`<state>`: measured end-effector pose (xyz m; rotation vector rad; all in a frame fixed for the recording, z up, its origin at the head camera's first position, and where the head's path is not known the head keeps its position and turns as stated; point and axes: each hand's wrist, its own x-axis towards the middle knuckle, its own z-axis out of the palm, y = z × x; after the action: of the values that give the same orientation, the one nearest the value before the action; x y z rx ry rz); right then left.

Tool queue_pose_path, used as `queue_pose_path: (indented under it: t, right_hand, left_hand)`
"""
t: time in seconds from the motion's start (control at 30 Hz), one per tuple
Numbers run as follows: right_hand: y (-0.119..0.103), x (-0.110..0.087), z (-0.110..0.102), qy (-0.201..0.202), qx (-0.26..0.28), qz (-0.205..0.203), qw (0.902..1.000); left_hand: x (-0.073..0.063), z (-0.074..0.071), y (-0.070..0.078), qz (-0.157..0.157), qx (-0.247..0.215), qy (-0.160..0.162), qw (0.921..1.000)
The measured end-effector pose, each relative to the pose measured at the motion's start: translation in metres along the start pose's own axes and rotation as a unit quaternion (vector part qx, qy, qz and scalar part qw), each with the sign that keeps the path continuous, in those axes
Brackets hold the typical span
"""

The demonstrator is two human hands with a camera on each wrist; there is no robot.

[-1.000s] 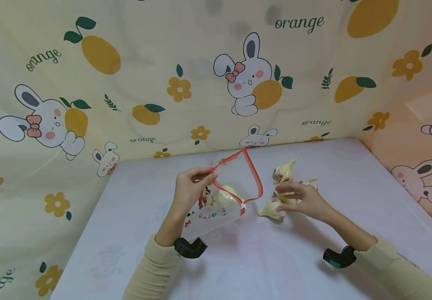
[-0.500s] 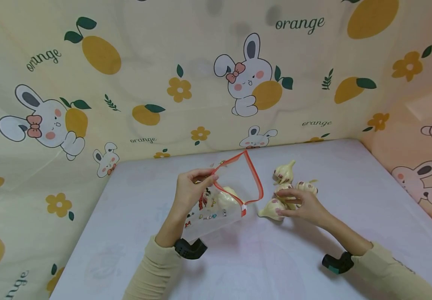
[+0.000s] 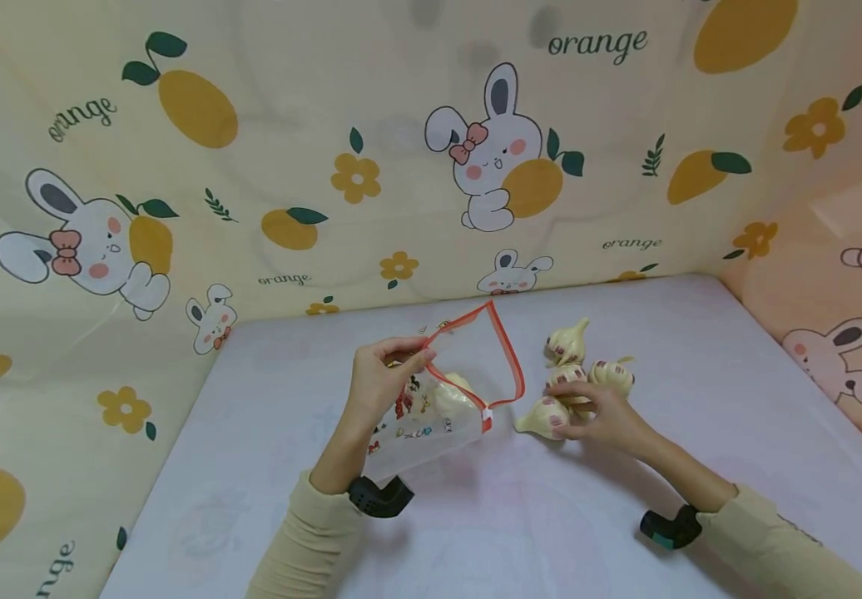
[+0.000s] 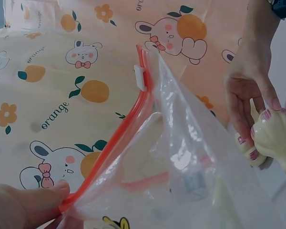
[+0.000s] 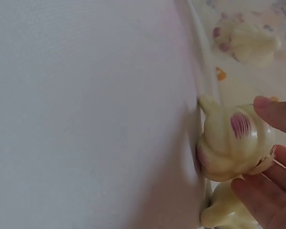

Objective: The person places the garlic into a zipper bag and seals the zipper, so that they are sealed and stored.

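My left hand (image 3: 382, 378) pinches the red zip rim of a clear plastic slider bag (image 3: 427, 445), which has cartoon prints. Its mouth gapes toward the right, and one garlic bulb (image 3: 455, 395) shows inside. In the left wrist view, a white slider (image 4: 139, 78) sits toward the far end of the red rim. My right hand (image 3: 611, 420) grips the nearest of several garlic bulbs, a pale bulb (image 3: 541, 418) with purple marks. The right wrist view has the thumb on one side of this bulb (image 5: 229, 143) and fingers on the other.
More garlic bulbs lie close behind the gripped one: one at the back (image 3: 567, 343), one to the right (image 3: 612, 376) and another partly hidden by the right hand. A white-covered table (image 3: 266, 499) meets a printed cloth backdrop (image 3: 371, 83) behind and a side cloth (image 3: 835, 274) at right.
My right hand has lowered slightly and its fingers have closed round the nearest garlic bulb. The left hand and the bag have stayed nearly still.
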<state>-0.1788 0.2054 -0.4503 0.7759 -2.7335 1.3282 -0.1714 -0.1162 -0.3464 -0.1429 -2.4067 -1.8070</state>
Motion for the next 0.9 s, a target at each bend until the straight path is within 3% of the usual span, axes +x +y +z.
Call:
queue_pose_path:
  t: [0.27,0.53,0.9]
  right_hand:
    - [0.002,-0.002,0.005,-0.017,0.004,-0.042,0.9990]
    - [0.004,-0.006,0.009,-0.036,0.013,0.001,0.9993]
    - [0.005,-0.007,0.011,-0.026,0.014,-0.009,0.9995]
  left_hand:
    - [0.000,0.000,-0.002,-0.002,0.002,-0.003,1.0000]
    - [0.001,0.001,-0.006,-0.005,0.011,-0.002,0.9999]
    - [0.001,0.002,-0.006,-0.008,0.010,-0.003,0.9999]
